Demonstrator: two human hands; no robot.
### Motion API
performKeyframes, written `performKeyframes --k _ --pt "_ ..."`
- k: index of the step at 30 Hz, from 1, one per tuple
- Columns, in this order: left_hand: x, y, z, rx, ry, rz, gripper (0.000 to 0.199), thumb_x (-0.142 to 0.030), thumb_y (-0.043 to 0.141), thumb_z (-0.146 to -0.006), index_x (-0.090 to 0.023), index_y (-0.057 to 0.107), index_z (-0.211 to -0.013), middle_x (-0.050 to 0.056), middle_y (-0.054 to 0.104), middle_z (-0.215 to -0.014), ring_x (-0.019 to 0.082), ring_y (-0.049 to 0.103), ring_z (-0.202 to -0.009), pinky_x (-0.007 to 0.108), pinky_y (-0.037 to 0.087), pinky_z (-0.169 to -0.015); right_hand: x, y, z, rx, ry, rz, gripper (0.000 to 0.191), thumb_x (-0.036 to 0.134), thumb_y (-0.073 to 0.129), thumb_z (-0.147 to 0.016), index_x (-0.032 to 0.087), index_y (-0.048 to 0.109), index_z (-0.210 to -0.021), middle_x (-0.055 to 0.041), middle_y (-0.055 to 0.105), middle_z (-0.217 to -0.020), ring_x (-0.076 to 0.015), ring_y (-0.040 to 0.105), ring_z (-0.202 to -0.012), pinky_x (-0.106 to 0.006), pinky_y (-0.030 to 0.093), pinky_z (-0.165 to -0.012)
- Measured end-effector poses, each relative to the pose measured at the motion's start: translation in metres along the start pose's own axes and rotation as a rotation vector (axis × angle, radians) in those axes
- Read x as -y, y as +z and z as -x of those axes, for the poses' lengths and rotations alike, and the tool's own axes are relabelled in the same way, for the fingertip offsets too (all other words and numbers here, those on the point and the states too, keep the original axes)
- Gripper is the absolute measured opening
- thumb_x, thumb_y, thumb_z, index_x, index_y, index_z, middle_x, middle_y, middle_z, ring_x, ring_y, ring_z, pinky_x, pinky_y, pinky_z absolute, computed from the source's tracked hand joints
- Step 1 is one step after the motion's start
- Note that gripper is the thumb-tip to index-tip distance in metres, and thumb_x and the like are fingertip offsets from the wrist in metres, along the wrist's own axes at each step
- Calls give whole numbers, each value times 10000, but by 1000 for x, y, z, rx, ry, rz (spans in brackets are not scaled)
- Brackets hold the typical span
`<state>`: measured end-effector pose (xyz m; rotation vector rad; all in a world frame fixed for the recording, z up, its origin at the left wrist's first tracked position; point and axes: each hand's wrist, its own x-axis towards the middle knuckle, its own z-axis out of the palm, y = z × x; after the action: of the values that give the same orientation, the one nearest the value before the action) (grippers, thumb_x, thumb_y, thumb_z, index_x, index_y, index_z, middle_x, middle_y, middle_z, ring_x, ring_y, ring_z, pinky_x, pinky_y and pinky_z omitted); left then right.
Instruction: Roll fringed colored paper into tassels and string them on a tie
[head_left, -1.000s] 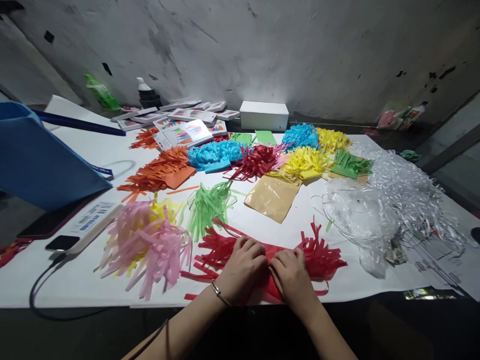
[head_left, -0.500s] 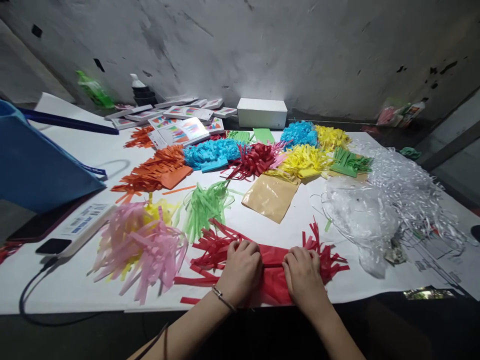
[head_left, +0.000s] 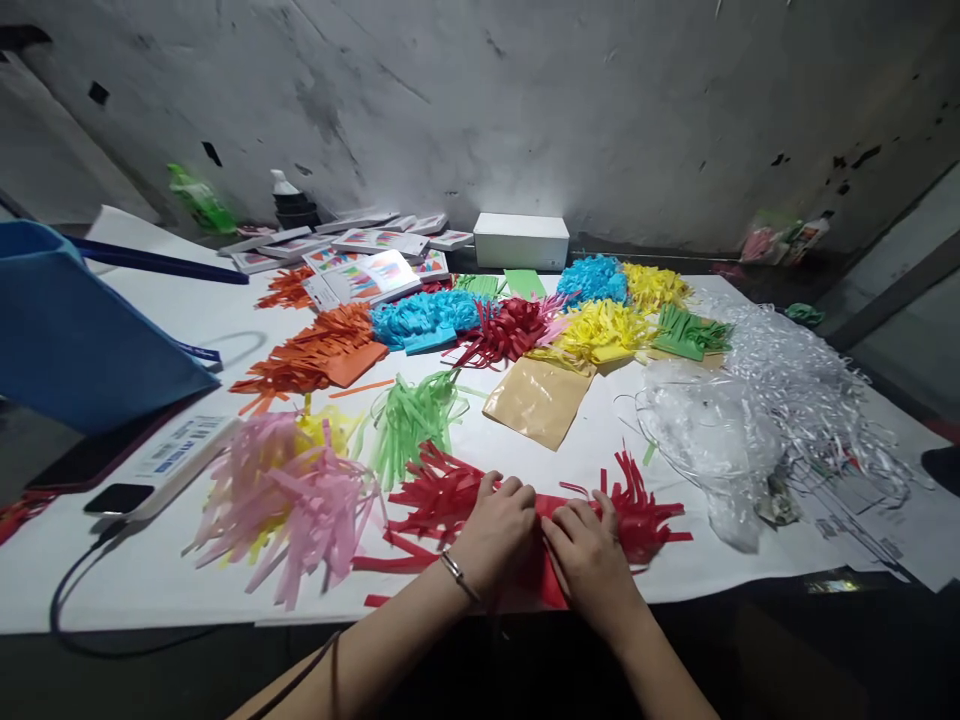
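Red fringed tissue paper point(head_left: 646, 532) lies across the front of the white-covered table, its cut strips spread out at both ends. My left hand point(head_left: 501, 530) presses on its plain middle with curled fingers; a metal bracelet is on that wrist. Right beside it my right hand point(head_left: 586, 548) grips the same middle part, fingers bent. The fingertips of both hands are partly hidden against the paper. To the left lies a pink fringed bundle point(head_left: 319, 510), and behind the red paper are light green strips point(head_left: 416, 420) and a brown packet point(head_left: 540, 400).
Orange point(head_left: 322, 345), blue point(head_left: 427, 315) and yellow point(head_left: 607, 330) fringed bundles cross the middle. White shredded strips point(head_left: 795, 390) and clear plastic point(head_left: 709, 440) lie right. A blue bag point(head_left: 97, 330) and a power bank point(head_left: 165, 460) stand left. A white box point(head_left: 520, 241) sits behind.
My hands have come closer together on the red paper, the left moving right and the right moving left. The camera view has shifted slightly.
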<state>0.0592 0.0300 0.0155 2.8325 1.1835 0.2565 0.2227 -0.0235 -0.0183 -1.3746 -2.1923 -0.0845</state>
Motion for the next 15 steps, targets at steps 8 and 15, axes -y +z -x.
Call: performKeyframes --k 8,15 --pt "-7 17 21 -103 128 175 138 -133 689 -837 -189 683 -963 69 691 -1085 235 597 -1000 370 479 -905 -4 4 -26 -247 204 11 218 104 445 -952 206 614 -859 -19 654 -807 -193 595 -801 -436 385 -970" --pt "30 35 9 -105 -160 91 313 -198 606 -855 -226 685 -1156 131 652 -1296 328 609 -1177 488 481 -988 -80 -74 22 -825 610 166 230 310 441 -1015 167 616 -972 -76 701 -871 -204 670 -796 -307 513 -708"
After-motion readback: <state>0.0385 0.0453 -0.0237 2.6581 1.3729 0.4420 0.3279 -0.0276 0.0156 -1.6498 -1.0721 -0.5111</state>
